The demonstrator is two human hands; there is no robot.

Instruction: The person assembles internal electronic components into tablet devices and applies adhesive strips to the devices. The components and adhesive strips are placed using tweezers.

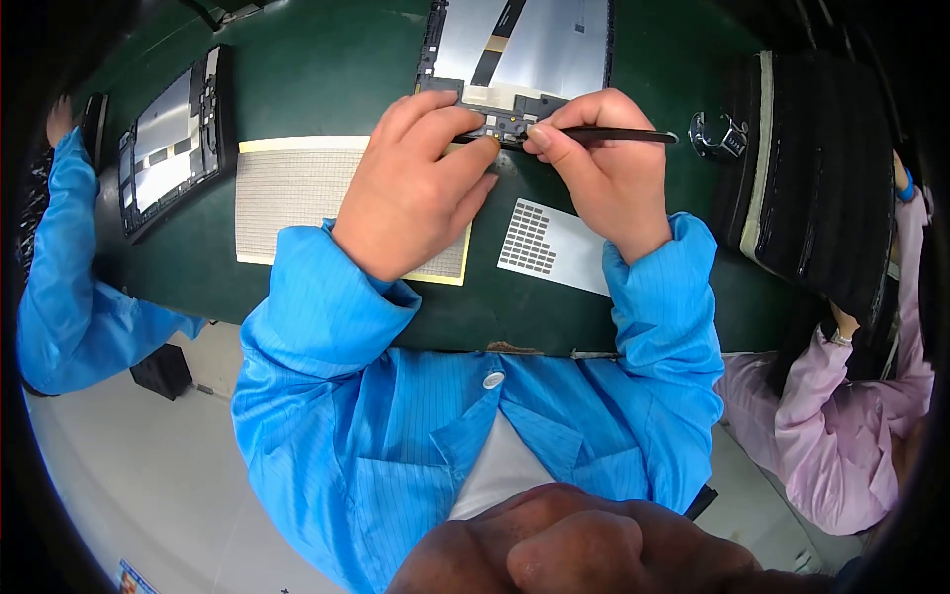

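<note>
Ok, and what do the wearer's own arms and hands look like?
The left sleeve and right sleeve are shiny bright blue with faint fine stripes, loose and wrinkled, ending near the wrists. The left grip and right grip are bare and ungloved.

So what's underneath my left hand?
Your left hand covers part of the yellow-edged gridded sheet, which shows on both sides of it. Its fingertips are at the lower edge of the open device. Anything directly beneath the palm is hidden.
</note>
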